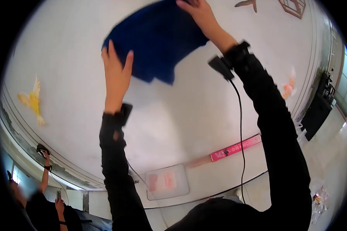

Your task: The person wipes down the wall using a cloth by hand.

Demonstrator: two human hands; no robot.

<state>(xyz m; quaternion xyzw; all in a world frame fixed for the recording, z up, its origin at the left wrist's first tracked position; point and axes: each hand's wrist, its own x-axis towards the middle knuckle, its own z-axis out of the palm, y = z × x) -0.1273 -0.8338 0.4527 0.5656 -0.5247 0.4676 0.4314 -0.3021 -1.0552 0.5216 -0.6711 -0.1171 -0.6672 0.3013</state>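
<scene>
A dark blue cloth (154,38) is spread against the white wall surface at the top of the head view, with a jagged lower edge. My left hand (117,73) lies at the cloth's lower left edge, its fingers apart and pointing up. At the top, my right hand (202,15) is at the cloth's upper right edge; its fingers are bent, and the fingertips are partly cut off by the frame. Both wrists wear black bands with small devices and cables.
A yellow bird ornament (34,101) is at left, a pink one (289,87) at right. Below are a pink box (235,148) and a clear tray (167,181). Another person (38,204) is at lower left, one arm raised. A black cabinet (316,109) stands right.
</scene>
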